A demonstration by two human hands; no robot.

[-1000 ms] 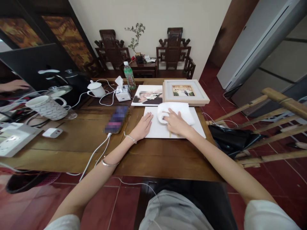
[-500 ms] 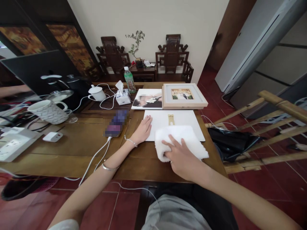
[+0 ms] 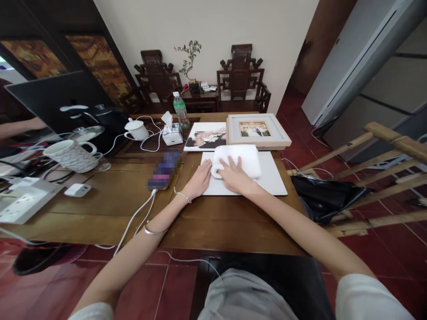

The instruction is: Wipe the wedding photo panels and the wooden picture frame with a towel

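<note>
A white flat board (image 3: 273, 180) lies on the wooden table (image 3: 213, 222) in front of me. My right hand (image 3: 233, 177) presses a folded white cloth (image 3: 240, 160) onto the board's far left part, fingers spread over it. Flat and open, my left hand (image 3: 199, 180) rests on the board's left edge and holds it down. A framed photo (image 3: 256, 130) lies just beyond the board, and an unframed photo print (image 3: 205, 136) lies to its left.
A phone (image 3: 163, 170) on a white cable lies left of my left hand. Farther left are a tissue box (image 3: 171, 132), a green bottle (image 3: 180, 110), white mugs (image 3: 71, 155) and a power strip (image 3: 20, 206). A black bag (image 3: 327, 195) and bamboo rails (image 3: 383, 178) lie to the right.
My right hand slid the cloth from the board's near edge back up to its far left part, covering the small gold hanger. The left hand stayed on the board's left edge.
</note>
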